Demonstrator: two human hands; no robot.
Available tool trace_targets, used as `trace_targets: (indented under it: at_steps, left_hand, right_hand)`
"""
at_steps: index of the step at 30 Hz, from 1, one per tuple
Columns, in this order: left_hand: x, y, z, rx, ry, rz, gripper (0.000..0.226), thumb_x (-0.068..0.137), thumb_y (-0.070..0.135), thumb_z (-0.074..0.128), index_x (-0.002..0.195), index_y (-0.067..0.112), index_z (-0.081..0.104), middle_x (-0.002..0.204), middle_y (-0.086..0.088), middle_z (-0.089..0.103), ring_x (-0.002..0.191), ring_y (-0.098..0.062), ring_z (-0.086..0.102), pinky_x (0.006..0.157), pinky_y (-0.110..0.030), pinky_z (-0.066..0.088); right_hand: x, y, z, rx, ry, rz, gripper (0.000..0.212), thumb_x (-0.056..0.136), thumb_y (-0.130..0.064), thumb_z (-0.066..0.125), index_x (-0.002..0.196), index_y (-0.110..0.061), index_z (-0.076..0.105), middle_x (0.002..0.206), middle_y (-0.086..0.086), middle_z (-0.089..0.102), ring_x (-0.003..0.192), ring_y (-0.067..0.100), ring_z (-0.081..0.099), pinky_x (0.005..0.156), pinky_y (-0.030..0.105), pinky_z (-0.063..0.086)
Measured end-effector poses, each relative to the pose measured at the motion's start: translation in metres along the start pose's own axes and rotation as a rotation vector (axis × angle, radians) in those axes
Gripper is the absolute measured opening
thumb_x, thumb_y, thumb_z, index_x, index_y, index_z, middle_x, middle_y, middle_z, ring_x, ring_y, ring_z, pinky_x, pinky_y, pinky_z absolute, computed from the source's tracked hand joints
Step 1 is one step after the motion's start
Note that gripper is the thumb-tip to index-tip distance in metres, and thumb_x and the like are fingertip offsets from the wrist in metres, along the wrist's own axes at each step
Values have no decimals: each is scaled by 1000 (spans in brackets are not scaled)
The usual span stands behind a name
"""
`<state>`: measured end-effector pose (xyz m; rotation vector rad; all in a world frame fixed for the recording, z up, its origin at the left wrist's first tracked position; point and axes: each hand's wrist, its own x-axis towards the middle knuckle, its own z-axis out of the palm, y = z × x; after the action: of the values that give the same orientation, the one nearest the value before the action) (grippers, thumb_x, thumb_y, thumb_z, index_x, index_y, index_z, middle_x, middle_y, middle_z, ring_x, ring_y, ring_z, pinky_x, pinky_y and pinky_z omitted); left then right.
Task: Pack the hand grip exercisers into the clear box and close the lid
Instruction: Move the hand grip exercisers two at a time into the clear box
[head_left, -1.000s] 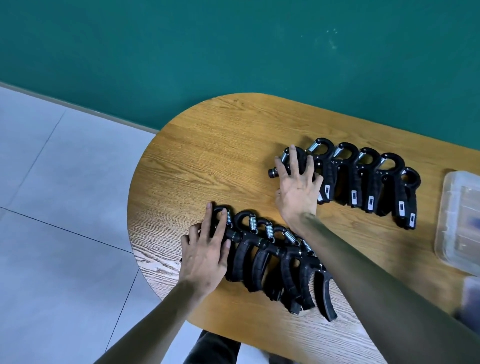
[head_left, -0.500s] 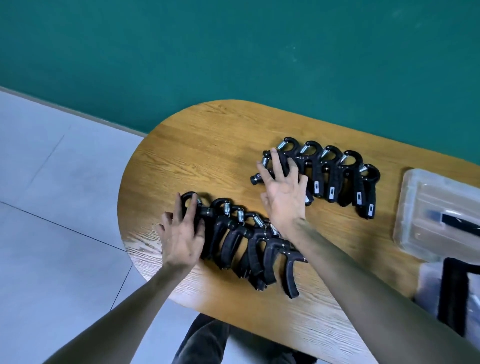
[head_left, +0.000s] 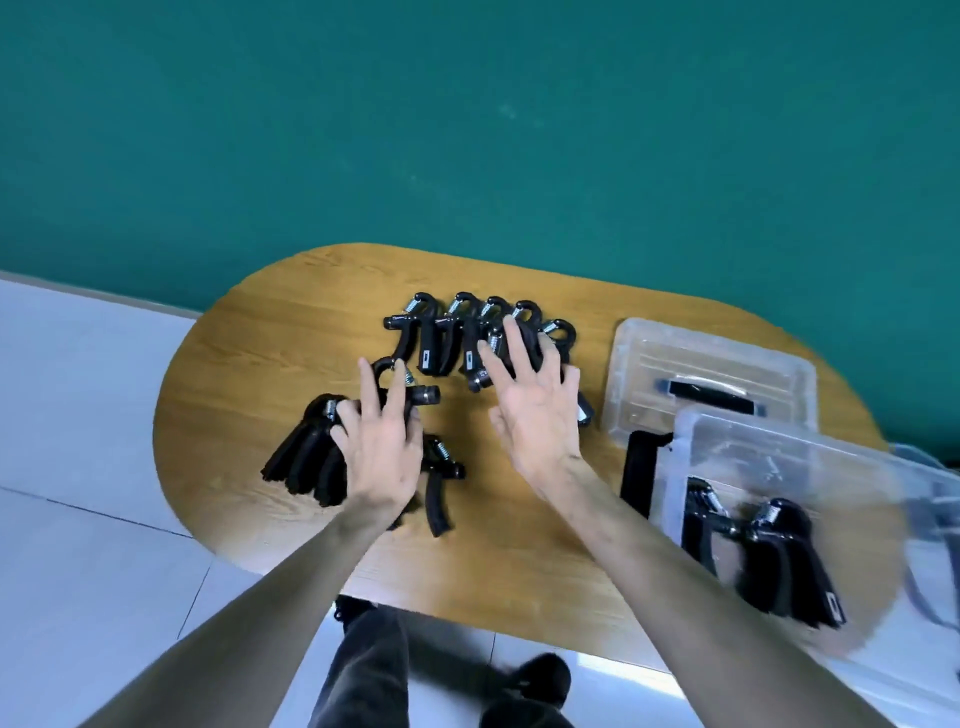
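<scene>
We see small white labels on the black grips, but they are too tiny and blurry for us to read any words.

On the left of the wooden table (head_left: 249, 364) lies a near bunch of hand grip exercisers (head_left: 306, 462), black with little silver springs. Our left hand (head_left: 382, 452) lies flat on this bunch with its fingers spread wide, palm down. It presses on the grips and does not close around any of them. The left arm comes up from the near edge, bare and almost straight.

A far row of hand grip exercisers (head_left: 441, 338) lies farther back, in the middle of the table. Our right hand (head_left: 540, 410) is open too, fingers spread, and its fingertips (head_left: 511, 332) rest on the right end of that row. The right arm reaches in from the near right, slanting across the table.

On the right sits the lid (head_left: 711, 374), clear, flat on the table with a black handle on it. Just nearer is the clear box (head_left: 779, 467), blurry, with its top open. More black grips (head_left: 769, 551) already lie inside it.

Behind the table is a green wall (head_left: 467, 130).
</scene>
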<state>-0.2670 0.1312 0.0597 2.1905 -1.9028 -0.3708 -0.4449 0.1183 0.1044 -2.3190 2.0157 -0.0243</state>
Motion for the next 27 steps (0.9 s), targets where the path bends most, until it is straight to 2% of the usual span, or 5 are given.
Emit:
trace_targets:
  at_steps: [9, 15, 18, 23, 27]
  left_hand:
    - [-62, 136, -1, -72, -36, 166, 62, 103, 26, 48, 159, 30, 22, 169, -12, 7, 98, -30, 36, 83, -46, 36]
    - [-91, 211, 7, -83, -80, 283, 61, 105, 29, 42, 160, 31, 17, 170, -7, 0, 104, -28, 36, 86, -43, 33]
    - [-109, 245, 20, -91, -122, 342, 63, 105, 28, 43, 161, 31, 14, 170, -6, -5, 112, -30, 33, 93, -46, 32]
    - [-143, 288, 51, -53, -163, 408, 63, 104, 29, 45, 160, 32, 18, 169, -9, 5, 109, -33, 38, 92, -48, 37]
    - [-169, 301, 76, 8, -226, 408, 63, 104, 30, 44, 161, 34, 14, 170, -8, -1, 113, -28, 35, 92, -41, 28]
  right_hand:
    - [-79, 91, -48, -9, 22, 170, 84, 79, -17, 73, 153, -24, 33, 167, 11, 13, 139, 43, 32, 93, 53, 41]
    - [-126, 155, -65, 8, 39, 344, 85, 74, -15, 78, 149, -24, 39, 166, 9, 16, 133, 43, 37, 91, 54, 41]
    - [-153, 186, -62, 24, 52, 448, 87, 76, -17, 78, 151, -22, 35, 167, 8, 15, 134, 43, 37, 90, 53, 41]
    - [-195, 225, -44, 62, 49, 618, 92, 74, -22, 80, 154, -20, 33, 165, 6, 23, 128, 42, 43, 85, 53, 43]
    - [-221, 243, -28, 108, -1, 675, 84, 74, -21, 77, 149, -19, 39, 164, 6, 26, 127, 43, 42, 84, 52, 42]
